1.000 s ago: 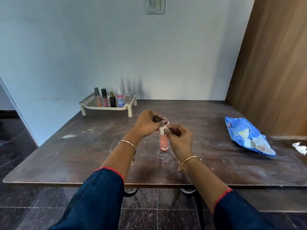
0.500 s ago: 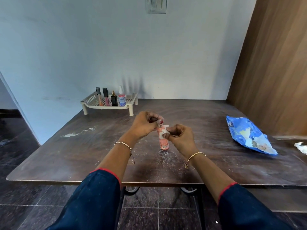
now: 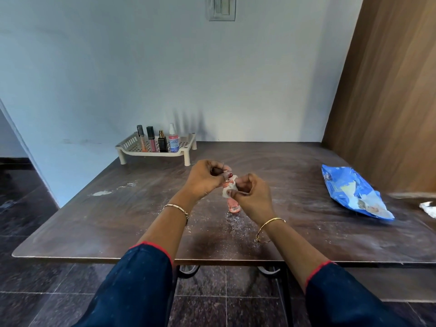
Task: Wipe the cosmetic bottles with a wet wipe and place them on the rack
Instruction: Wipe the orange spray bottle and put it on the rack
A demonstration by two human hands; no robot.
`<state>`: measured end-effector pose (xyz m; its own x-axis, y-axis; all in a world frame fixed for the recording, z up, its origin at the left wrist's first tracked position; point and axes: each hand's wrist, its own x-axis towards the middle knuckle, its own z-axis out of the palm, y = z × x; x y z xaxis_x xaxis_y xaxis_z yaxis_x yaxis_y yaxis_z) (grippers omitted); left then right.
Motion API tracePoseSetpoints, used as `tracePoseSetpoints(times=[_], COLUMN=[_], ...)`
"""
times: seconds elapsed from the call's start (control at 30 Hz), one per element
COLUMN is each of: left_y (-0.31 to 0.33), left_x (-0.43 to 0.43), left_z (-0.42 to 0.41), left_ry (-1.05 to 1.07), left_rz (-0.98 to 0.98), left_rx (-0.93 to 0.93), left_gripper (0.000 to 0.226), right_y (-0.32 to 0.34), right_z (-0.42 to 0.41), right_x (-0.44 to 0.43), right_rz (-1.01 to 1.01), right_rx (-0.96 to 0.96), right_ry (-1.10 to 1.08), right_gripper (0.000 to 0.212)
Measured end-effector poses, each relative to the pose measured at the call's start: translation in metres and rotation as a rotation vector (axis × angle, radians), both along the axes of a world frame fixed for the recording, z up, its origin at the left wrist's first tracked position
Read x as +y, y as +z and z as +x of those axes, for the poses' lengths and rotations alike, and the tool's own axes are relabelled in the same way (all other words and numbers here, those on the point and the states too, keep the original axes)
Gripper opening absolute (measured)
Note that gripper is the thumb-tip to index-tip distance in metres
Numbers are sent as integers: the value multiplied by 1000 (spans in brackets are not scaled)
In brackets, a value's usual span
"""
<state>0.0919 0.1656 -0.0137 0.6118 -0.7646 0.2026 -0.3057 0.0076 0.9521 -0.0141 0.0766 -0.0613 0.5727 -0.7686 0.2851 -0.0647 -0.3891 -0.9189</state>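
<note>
A small pink bottle (image 3: pixel 233 207) stands upright at the middle of the brown table (image 3: pixel 306 232). My left hand (image 3: pixel 204 179) grips its top from the left. My right hand (image 3: pixel 252 197) presses a white wet wipe (image 3: pixel 228 190) around the bottle's upper body, so only the bottle's lower part shows. At the back left stands a beige rack (image 3: pixel 132 143). It holds several cosmetics: two lip gloss tubes (image 3: pixel 151 139), a black bottle (image 3: pixel 162 142) and a clear spray bottle (image 3: pixel 173 139).
A blue wet wipe pack (image 3: pixel 354 192) lies at the right of the table. A crumpled white wipe (image 3: pixel 428 207) sits at the far right edge. A wooden panel (image 3: pixel 389 90) rises on the right. White dust speckles the table near the bottle.
My right hand has slid the wipe down from the bottle's cap onto its upper body. My left hand has stayed on the top.
</note>
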Motion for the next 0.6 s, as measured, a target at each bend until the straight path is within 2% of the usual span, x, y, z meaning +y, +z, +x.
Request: tracePoseSetpoints(times=[0.07, 0.23, 0.33, 0.4, 0.6], left_y=[-1, -3, 0, 2, 13], left_x=[1, 2, 3, 4, 14], left_z=[1, 1, -5, -11, -14], left_ry=[2, 32, 33, 23, 11], left_rz=[-2, 7, 22, 19, -92], left_rx=[6, -6, -67, -86, -55], left_gripper=[12, 16, 16, 15, 14], right_y=[-3, -15, -20, -17, 4], right_z=[-1, -10, -18, -19, -14], right_x=[-2, -4, -4, -3, 13], right_rz=[-40, -319, -336, -298, -222], right_rx=[71, 328, 382, 351, 44], right_ry=[-2, -25, -28, -33, -28], right_gripper=[33, 31, 28, 28, 26])
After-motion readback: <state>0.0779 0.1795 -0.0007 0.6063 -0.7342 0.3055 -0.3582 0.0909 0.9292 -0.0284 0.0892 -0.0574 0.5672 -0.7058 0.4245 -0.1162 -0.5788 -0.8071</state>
